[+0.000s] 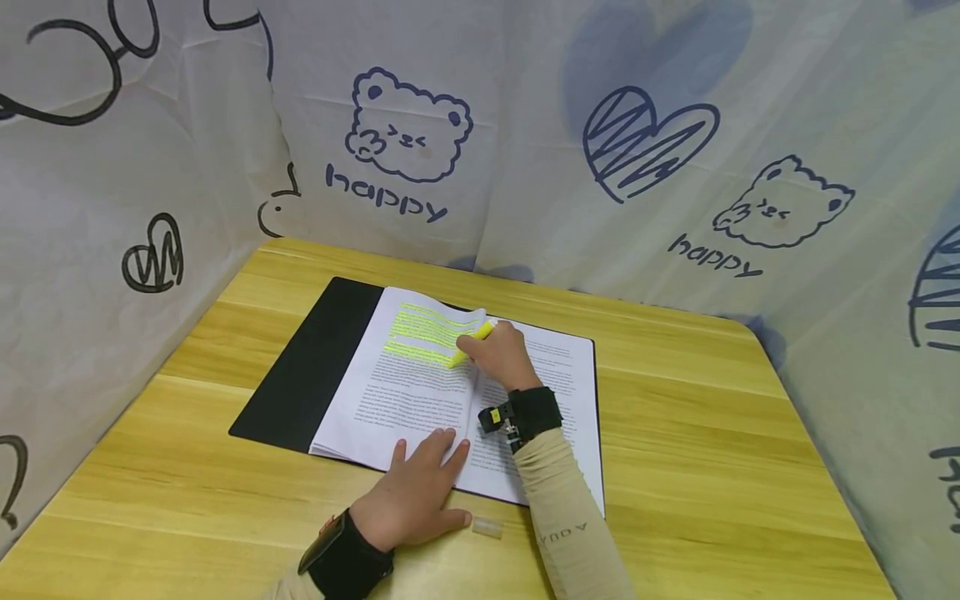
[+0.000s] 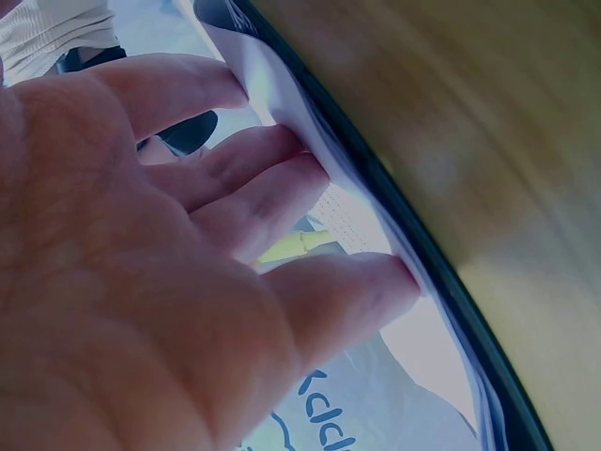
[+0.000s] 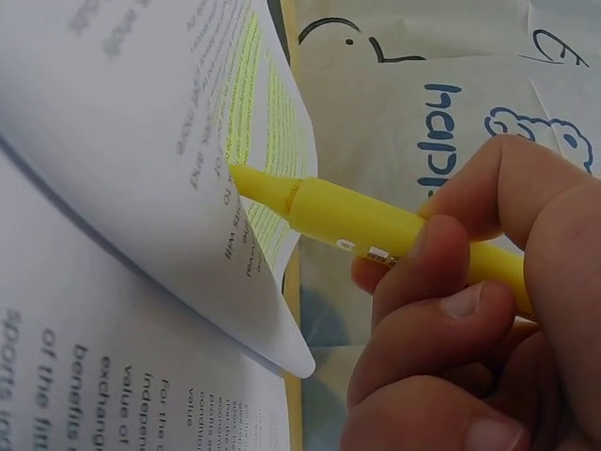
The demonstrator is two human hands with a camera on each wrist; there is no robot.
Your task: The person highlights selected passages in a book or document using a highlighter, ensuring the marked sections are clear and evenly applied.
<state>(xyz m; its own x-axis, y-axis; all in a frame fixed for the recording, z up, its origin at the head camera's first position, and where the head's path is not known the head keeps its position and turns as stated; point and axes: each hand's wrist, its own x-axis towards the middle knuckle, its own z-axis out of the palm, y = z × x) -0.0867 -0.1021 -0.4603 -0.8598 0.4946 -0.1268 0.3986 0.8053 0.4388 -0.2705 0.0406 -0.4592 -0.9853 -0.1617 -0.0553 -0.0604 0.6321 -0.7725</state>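
Note:
Printed pages (image 1: pixel 408 404) lie spread in a black folder (image 1: pixel 315 367) on the table, their upper left lines coloured yellow. My right hand (image 1: pixel 501 354) grips a yellow highlighter (image 3: pixel 362 225), its tip at the end of a line near the fold on the left page. The right wrist view shows thumb and fingers curled round the barrel. At the bottom of the left page, my left hand (image 1: pixel 416 492) rests with fingers spread, fingertips on the paper. Beside its thumb lies a small translucent cap-like piece (image 1: pixel 487 527).
The wooden table (image 1: pixel 690 433) carries the folder near its middle. White cloth sheets (image 1: pixel 525 167) with drawn bears and hearts stand along the table's back and sides. Near the fold, the left page's edge curls up. Both wrists wear black straps (image 1: pixel 536 412).

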